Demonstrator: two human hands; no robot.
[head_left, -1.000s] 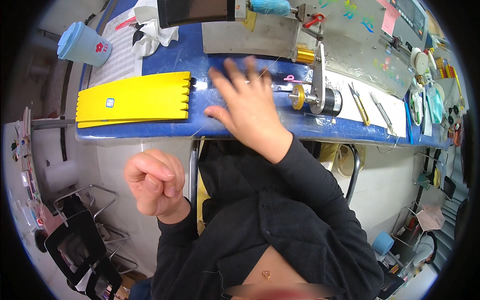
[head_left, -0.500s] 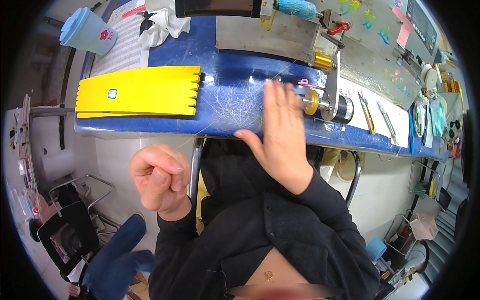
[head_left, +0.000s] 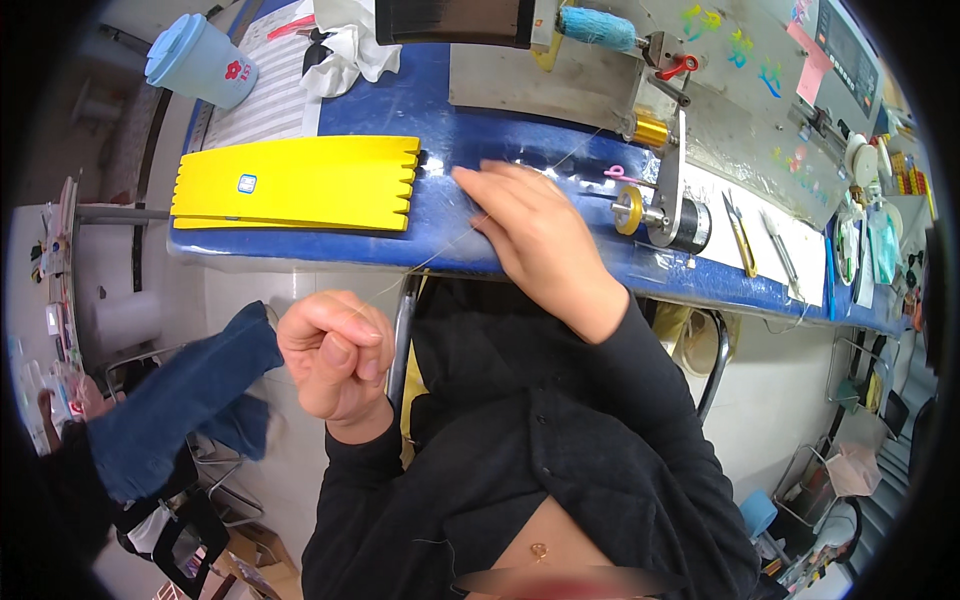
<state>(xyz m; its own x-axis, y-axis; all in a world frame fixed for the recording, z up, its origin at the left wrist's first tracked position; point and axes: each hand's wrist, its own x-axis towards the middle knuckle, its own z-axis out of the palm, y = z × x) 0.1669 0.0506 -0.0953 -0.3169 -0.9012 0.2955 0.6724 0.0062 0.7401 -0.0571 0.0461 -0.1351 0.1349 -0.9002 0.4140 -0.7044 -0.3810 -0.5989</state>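
Note:
My left hand (head_left: pixel 340 357) is closed in a pinch in front of the table edge. A fine thread (head_left: pixel 440 250), thin and golden, runs up from its fingers toward my right hand. That right hand (head_left: pixel 530 230) lies on the blue table top, palm down, fingers stretched to the left and slightly bent. Motion blurs its fingertips a little. The loose tangle of fine pale strands seen earlier is hidden, probably under this hand. Left of the right hand are yellow notched boards (head_left: pixel 300 185). To its right sits a small yellow wheel (head_left: pixel 628 210) on a motor shaft.
A grey machine plate (head_left: pixel 550 80) stands at the back, with a gold spool (head_left: pixel 648 130) and a blue thread roll (head_left: pixel 597 28). Yellow tweezers (head_left: pixel 742 240) lie at the right. A light-blue cup (head_left: pixel 200 65) and crumpled tissue (head_left: pixel 350 55) are back left. Another person's jeans leg (head_left: pixel 185 395) is at the left.
My right hand has swung leftward over the tangle of strands, which no longer shows. My left hand keeps its pinch. The other person's leg has moved up at the left.

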